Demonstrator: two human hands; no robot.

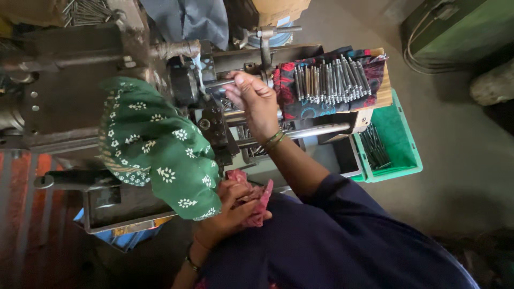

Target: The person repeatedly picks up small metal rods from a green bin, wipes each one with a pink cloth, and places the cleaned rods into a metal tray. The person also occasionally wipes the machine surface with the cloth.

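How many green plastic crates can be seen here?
1: a green crate right of the machine, below the cloth-covered board of metal rods, holding dark rods. Others may be hidden.

Right hand point(256, 99) reaches forward, fingers curled; left hand point(233, 206) clenched.

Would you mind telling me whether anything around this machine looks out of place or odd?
Mostly one thing: a loose green patterned cloth hangs over the machine beside the left hand, which holds a pink rag. The metal rods lie in a tidy row; the right hand grips one at the machine.
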